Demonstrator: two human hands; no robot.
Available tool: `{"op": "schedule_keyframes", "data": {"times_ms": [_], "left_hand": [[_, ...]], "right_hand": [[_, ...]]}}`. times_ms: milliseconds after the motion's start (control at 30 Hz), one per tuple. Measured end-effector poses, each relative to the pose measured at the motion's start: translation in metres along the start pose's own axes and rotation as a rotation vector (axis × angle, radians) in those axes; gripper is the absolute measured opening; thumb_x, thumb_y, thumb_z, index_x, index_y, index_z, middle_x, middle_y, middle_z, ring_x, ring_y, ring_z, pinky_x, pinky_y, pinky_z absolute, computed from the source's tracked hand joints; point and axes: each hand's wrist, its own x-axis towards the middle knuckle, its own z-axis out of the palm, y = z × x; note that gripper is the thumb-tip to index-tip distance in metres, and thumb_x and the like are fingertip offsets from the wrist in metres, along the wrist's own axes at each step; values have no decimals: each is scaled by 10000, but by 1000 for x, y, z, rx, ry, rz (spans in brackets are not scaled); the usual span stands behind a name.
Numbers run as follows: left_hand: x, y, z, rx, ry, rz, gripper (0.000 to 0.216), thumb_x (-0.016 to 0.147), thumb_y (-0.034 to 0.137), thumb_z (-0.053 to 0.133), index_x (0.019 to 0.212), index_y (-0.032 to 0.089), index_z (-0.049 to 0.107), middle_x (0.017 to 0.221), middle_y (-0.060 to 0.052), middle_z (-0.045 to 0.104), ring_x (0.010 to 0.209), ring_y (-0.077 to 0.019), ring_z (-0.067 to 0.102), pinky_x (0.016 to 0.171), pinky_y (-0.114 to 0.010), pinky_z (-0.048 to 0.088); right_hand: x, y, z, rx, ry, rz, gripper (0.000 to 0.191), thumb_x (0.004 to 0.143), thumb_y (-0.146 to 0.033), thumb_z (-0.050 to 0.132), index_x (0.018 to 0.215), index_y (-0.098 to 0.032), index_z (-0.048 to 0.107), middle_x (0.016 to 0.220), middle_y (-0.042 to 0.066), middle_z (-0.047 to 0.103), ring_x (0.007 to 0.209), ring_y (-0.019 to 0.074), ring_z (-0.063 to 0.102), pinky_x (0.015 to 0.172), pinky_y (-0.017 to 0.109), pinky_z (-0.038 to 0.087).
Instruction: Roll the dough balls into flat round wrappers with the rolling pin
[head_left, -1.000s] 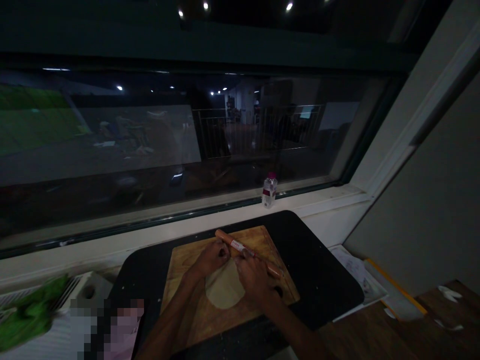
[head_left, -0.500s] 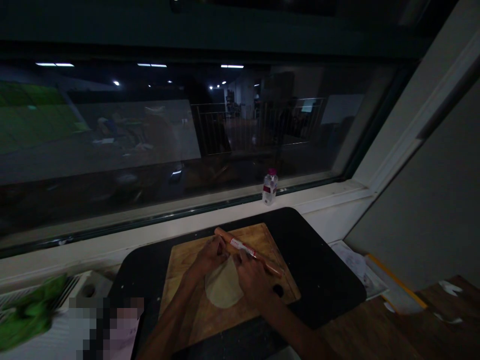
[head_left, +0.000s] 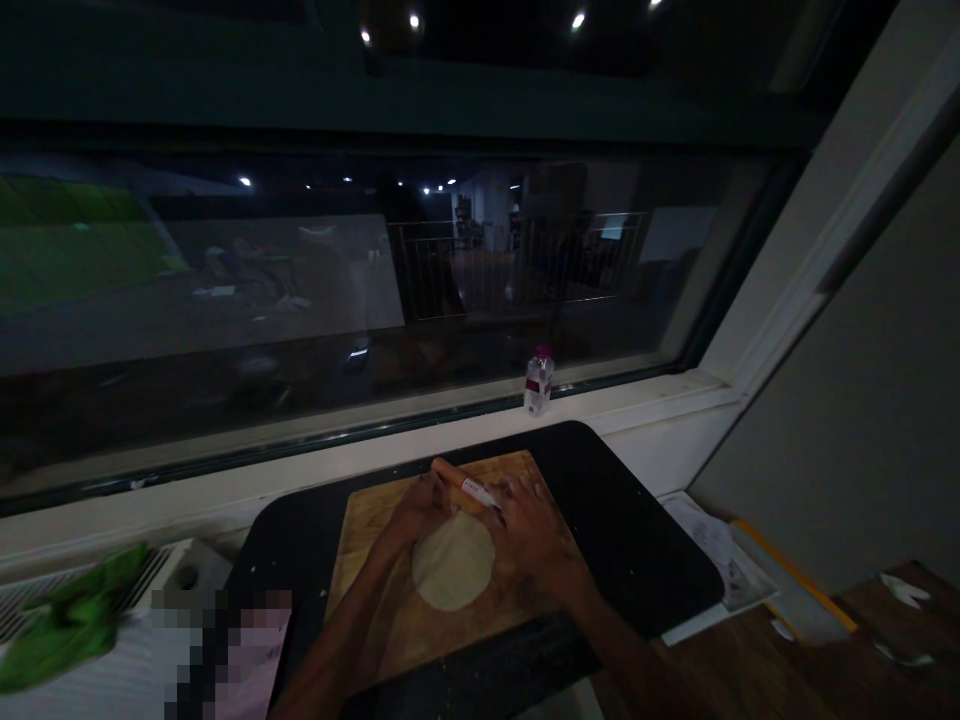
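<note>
A round, flat sheet of pale dough (head_left: 454, 562) lies on the wooden cutting board (head_left: 397, 640). Behind it, a wooden rolling pin (head_left: 448, 471) with a white and red label slants across the board; its right half is covered. My right hand (head_left: 529, 530) is closed over that half, thumb in front and fingers across the top. At the dough's upper left edge is my left hand (head_left: 421, 510), close to the pin's left end. Its fingers are curled inward, and whatever they hold, if anything, is hidden.
The board rests on a black rounded tabletop (head_left: 622, 520) with small crumbs on it. A clear bottle with a pink cap (head_left: 538, 385) stands on the white windowsill (head_left: 637, 395). A green cloth (head_left: 71, 630) lies at the left. Papers (head_left: 712, 545) are at the right.
My right hand has moved up and right off the dough's edge onto the rolling pin, uncovering the dough's right side. My left hand has shifted slightly left. The view has tilted a little.
</note>
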Motion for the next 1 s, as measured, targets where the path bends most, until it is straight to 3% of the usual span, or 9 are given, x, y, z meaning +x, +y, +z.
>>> {"op": "schedule_keyframes", "data": {"times_ms": [167, 300, 367, 467, 567, 733, 1000], "left_hand": [[-18, 12, -16, -4, 237, -12, 371, 879, 601, 655, 905, 231, 660, 903, -44, 721, 853, -244, 653, 776, -371, 513], [-37, 31, -29, 351, 472, 93, 313, 1008, 481, 512, 1017, 243, 716, 1042, -94, 743, 1041, -310, 654, 952, -466, 512], [-50, 36, -30, 547, 466, 130, 320, 1050, 452, 484, 1071, 260, 740, 1160, -113, 734, 1148, -335, 620, 1018, -498, 487], [-67, 31, -20, 703, 331, 145, 340, 1084, 441, 483, 1223, 268, 740, 1328, -123, 702, 1252, -349, 587, 1078, -525, 455], [-74, 18, -5, 762, 221, 126, 362, 1109, 370, 429, 1280, 256, 726, 1342, -127, 697, 1292, -333, 584, 1114, -518, 434], [-67, 7, 5, 859, 295, 60, 441, 1129, 338, 355, 1378, 208, 695, 1364, -170, 690, 1330, -357, 576, 1137, -556, 410], [-54, 14, -2, 924, 246, 180, 443, 1134, 394, 397, 1419, 227, 692, 1441, -155, 696, 1401, -359, 558, 1206, -581, 387]], "right_hand": [[-4, 26, 4, 30, -73, -56, 414, 1118, -278, 541, 1504, -180, 653, 1385, 159, 720, 1328, 298, 633, 1200, 448, 451], [-9, 28, -5, 133, -129, -138, 413, 1121, -258, 523, 1512, -208, 649, 1459, 135, 693, 1330, 261, 644, 1165, 392, 485], [-16, 25, -8, 197, -151, -221, 443, 1126, -271, 525, 1560, -254, 615, 1515, 102, 668, 1367, 243, 629, 1176, 374, 480], [-26, 20, -8, 214, -188, -303, 477, 1128, -292, 546, 1603, -299, 586, 1594, 74, 628, 1502, 252, 533, 1251, 409, 423], [-30, 13, -5, 146, -215, -329, 483, 1133, -296, 557, 1614, -332, 577, 1623, 70, 609, 1540, 274, 495, 1290, 494, 387], [-22, 1, -3, -22, -89, -227, 541, 1130, -313, 578, 1663, -377, 507, 1679, 121, 541, 1530, 375, 487, 1259, 692, 369], [4, 5, 7, -52, 21, -230, 558, 1176, -385, 463, 1727, -317, 403, 1776, 88, 425, 1656, 366, 321, 1322, 684, 283]]}}
